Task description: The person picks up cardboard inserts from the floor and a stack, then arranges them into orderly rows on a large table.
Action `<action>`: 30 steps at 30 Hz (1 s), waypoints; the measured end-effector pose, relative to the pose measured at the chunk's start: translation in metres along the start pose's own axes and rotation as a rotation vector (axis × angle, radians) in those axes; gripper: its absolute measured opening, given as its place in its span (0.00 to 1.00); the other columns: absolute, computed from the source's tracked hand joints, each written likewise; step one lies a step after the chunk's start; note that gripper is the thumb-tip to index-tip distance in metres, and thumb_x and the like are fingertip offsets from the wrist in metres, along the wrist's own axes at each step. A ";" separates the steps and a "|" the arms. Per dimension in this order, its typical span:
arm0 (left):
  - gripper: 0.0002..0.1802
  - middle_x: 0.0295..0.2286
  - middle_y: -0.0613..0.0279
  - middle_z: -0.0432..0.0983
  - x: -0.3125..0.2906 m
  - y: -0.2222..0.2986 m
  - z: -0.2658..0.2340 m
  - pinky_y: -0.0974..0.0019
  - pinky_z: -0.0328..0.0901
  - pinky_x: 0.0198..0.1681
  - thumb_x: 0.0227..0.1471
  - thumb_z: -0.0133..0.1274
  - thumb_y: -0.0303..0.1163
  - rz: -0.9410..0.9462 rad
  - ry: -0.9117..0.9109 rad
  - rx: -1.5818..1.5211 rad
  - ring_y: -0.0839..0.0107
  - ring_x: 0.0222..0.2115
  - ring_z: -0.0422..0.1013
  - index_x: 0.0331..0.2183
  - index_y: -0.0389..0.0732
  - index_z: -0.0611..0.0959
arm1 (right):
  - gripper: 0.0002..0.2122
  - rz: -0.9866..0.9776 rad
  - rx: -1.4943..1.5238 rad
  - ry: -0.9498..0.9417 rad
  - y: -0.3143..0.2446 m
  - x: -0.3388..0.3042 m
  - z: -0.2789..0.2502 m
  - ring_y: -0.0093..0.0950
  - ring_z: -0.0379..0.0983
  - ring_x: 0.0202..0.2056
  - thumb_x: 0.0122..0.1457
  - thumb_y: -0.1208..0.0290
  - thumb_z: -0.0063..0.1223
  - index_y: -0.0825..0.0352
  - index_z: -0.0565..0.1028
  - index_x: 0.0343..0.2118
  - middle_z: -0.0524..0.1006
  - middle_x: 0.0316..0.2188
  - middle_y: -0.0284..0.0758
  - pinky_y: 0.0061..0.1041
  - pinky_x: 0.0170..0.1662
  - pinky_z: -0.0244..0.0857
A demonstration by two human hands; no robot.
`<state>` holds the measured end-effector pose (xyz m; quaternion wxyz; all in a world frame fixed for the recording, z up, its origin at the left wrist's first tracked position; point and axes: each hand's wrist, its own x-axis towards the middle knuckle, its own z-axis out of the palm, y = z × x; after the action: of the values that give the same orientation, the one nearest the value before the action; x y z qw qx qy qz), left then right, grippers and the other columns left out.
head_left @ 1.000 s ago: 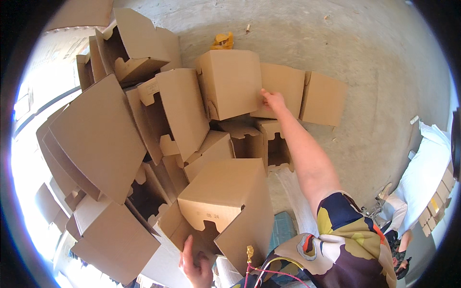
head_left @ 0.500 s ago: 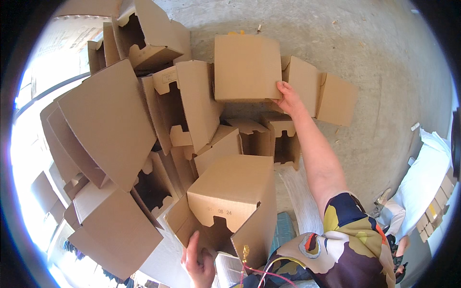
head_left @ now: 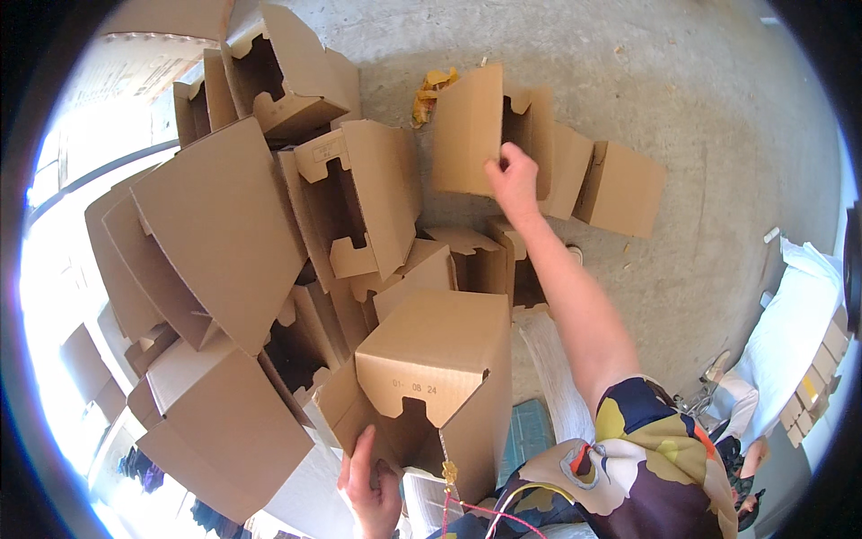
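My right hand (head_left: 514, 175) reaches far forward, its fingers closed on the edge of an open cardboard box (head_left: 462, 135) at the far middle. That box is turned so part of its dark opening shows beside my fingers. Close to me stands another open cardboard box (head_left: 435, 332), its notched opening facing my body. At that opening my left hand (head_left: 370, 494) touches the side flap (head_left: 359, 409), index finger and thumb apart. A stack of white sheets (head_left: 433, 503) lies just right of my left hand, partly hidden by the near box.
Several open cardboard boxes (head_left: 215, 225) are piled at the left, and more boxes (head_left: 628, 189) stand on the concrete floor (head_left: 718, 117) beyond my right hand. A yellow wrapper (head_left: 431, 94) lies near the far box. At the right are a white sack (head_left: 763, 314) and another person's leg (head_left: 736, 395).
My right hand has turned the far box, swinging its opening into view and uncovering the yellow wrapper. My left hand stays at the near box's flap.
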<state>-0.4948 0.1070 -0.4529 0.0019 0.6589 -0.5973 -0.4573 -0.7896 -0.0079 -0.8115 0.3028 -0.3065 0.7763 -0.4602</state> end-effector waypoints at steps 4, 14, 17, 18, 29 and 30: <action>0.35 0.52 0.46 0.70 -0.001 -0.002 -0.003 0.59 0.64 0.53 0.42 0.42 0.17 -0.048 0.005 -0.081 0.53 0.50 0.69 0.57 0.36 0.71 | 0.09 -0.026 -0.277 -0.185 0.010 -0.028 0.038 0.52 0.72 0.32 0.51 0.73 0.54 0.73 0.68 0.25 0.73 0.25 0.51 0.45 0.35 0.66; 0.35 0.50 0.44 0.72 0.000 -0.012 -0.012 0.59 0.65 0.51 0.42 0.45 0.17 -0.016 0.021 0.019 0.53 0.48 0.71 0.56 0.36 0.71 | 0.11 -0.079 -0.264 -0.452 0.024 -0.058 0.078 0.45 0.72 0.44 0.59 0.67 0.50 0.66 0.75 0.42 0.75 0.41 0.44 0.40 0.47 0.68; 0.34 0.49 0.44 0.72 0.000 -0.013 -0.010 0.59 0.65 0.51 0.42 0.45 0.17 -0.031 0.043 0.001 0.52 0.48 0.71 0.56 0.37 0.72 | 0.09 -0.164 -0.204 -0.077 0.063 -0.038 0.035 0.42 0.73 0.43 0.57 0.75 0.49 0.62 0.75 0.41 0.76 0.39 0.40 0.36 0.46 0.68; 0.34 0.49 0.44 0.72 -0.001 -0.013 -0.010 0.59 0.65 0.51 0.42 0.45 0.17 -0.041 0.039 0.009 0.52 0.48 0.71 0.56 0.37 0.72 | 0.12 0.017 -0.235 -0.019 0.089 -0.032 0.015 0.41 0.73 0.45 0.57 0.71 0.51 0.63 0.74 0.44 0.76 0.42 0.41 0.37 0.48 0.68; 0.36 0.32 0.54 0.75 -0.002 -0.032 0.007 0.71 0.67 0.29 0.42 0.40 0.15 -0.051 0.059 -0.021 0.72 0.26 0.72 0.57 0.37 0.69 | 0.27 0.866 -0.153 0.206 0.250 0.000 -0.113 0.34 0.72 0.47 0.57 0.57 0.58 0.73 0.70 0.53 0.75 0.48 0.44 0.34 0.48 0.66; 0.36 0.30 0.56 0.75 -0.001 -0.036 0.008 0.73 0.65 0.26 0.42 0.40 0.15 -0.020 0.058 -0.042 0.75 0.24 0.70 0.58 0.37 0.69 | 0.26 0.880 -0.124 0.250 0.249 0.000 -0.116 0.31 0.74 0.45 0.57 0.58 0.59 0.72 0.71 0.52 0.76 0.46 0.42 0.32 0.44 0.69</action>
<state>-0.4717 0.1229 -0.4766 0.0283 0.6776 -0.5807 -0.4504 -0.9254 0.1504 -0.9900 0.3544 0.0924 0.8892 -0.2740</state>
